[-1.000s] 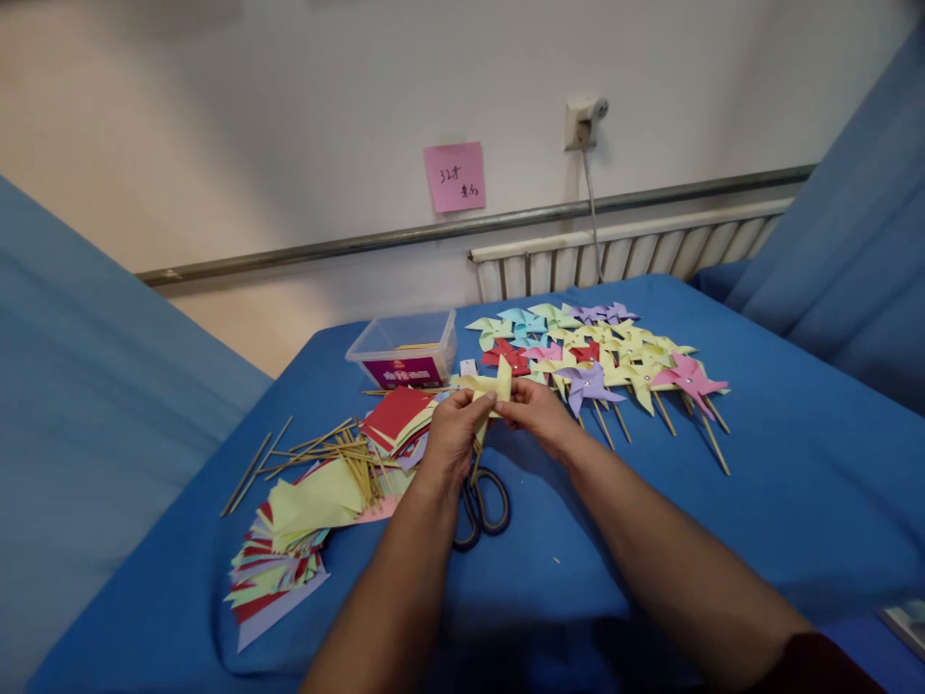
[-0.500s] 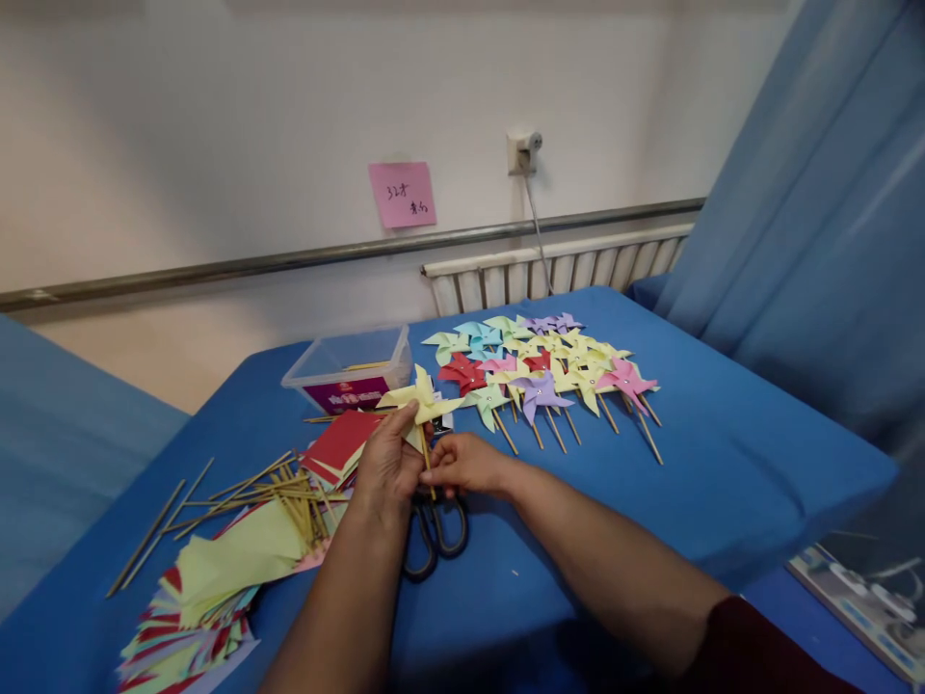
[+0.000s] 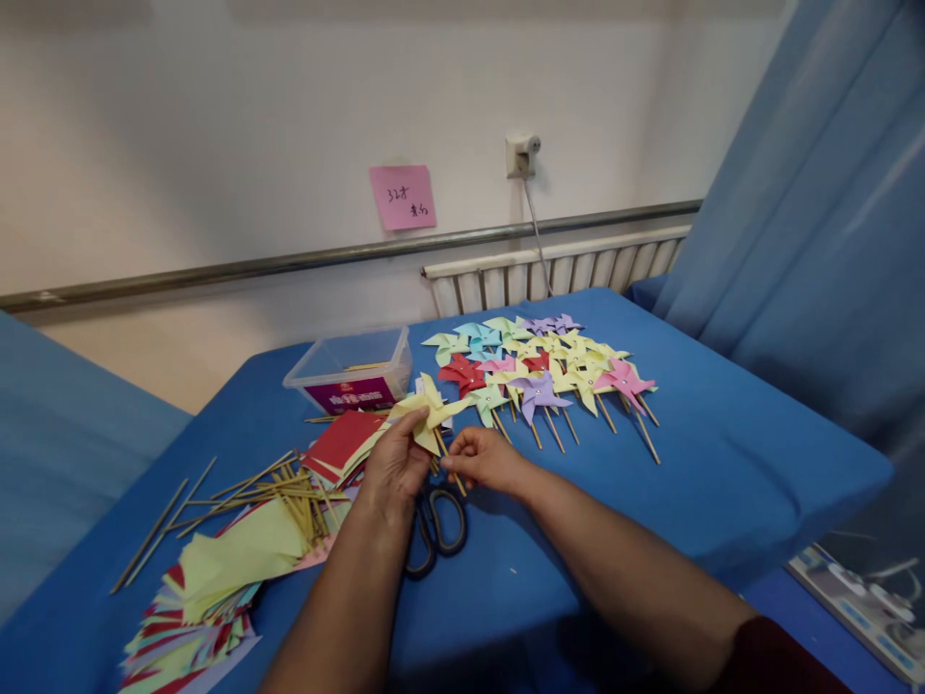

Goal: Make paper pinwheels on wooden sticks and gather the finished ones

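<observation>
Where half a second ago the right hand (image 3: 486, 459) sat lower, it now pinches the stick (image 3: 449, 461); left hand (image 3: 396, 461) grip clamps the yellow pinwheel (image 3: 428, 409) above the scissors (image 3: 434, 525), tilted, near the tabletop (image 3: 723, 463). Assembly looks nearly complete.

left hand (image 3: 396, 463) grips yellow pinwheel (image 3: 428, 409); right hand (image 3: 486, 459) pinches stick (image 3: 451, 461).

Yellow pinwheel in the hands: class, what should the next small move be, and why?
Probably set it down with the finished pinwheels lying to the right. The yellow pinwheel looks assembled: the left hand pinches its folded head, the right hand grips its stick, and the finished ones have the same head-on-stick form. I cannot see whether the centre pin is fully seated, so check that first.
</observation>
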Motion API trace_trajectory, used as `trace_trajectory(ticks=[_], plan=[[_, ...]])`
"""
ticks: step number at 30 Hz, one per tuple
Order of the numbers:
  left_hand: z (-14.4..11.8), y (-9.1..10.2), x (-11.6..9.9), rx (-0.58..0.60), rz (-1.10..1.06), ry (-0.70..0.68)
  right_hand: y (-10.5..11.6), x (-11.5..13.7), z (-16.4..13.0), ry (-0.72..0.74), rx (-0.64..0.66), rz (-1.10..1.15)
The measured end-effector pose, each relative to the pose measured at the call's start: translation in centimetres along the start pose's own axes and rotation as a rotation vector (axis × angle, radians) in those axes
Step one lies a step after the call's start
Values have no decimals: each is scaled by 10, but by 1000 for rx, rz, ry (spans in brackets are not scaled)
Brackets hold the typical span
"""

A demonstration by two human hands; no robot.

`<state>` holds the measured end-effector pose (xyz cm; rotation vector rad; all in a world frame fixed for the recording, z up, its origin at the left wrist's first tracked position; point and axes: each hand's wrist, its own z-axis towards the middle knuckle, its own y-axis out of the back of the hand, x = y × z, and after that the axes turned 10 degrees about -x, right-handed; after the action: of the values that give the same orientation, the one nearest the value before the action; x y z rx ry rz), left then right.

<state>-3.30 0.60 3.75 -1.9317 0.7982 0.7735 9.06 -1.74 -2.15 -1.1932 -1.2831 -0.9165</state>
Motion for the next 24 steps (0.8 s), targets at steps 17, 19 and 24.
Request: trace_trajectory(ticks=[17, 19, 24], plan=[[-20, -2, 25, 217, 198, 149, 47, -9, -29, 162, -497, -283], [-19, 0, 24, 139, 221, 97, 63, -7, -30, 174, -570, -509], [-16, 1, 19, 75, 195, 13, 83, 3, -33, 75, -636, -915]])
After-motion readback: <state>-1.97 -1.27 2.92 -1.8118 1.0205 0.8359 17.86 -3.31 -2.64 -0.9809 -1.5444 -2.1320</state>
